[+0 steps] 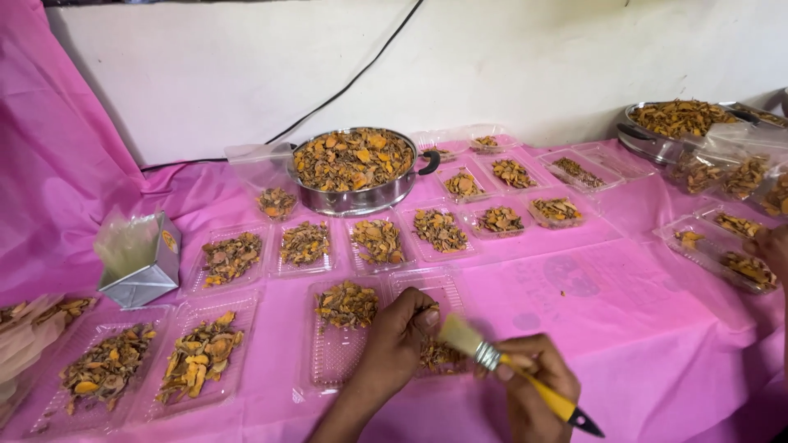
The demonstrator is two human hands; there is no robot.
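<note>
My left hand (394,340) rests with curled fingers on a clear plastic tray (328,361), pinching dried orange-brown slices (437,354) that lie in it. My right hand (533,381) grips a small paintbrush (501,365) with a yellow handle, metal ferrule and pale bristles; the bristles point toward my left fingers. Another heap of dried slices (347,303) fills the far end of the same tray.
A steel pot (355,168) heaped with dried slices stands at the back on the pink cloth (624,328). Several filled clear trays lie in rows around it. A silver box of bags (141,258) sits left. Another steel pot (677,123) and a person's hand (771,246) are at right.
</note>
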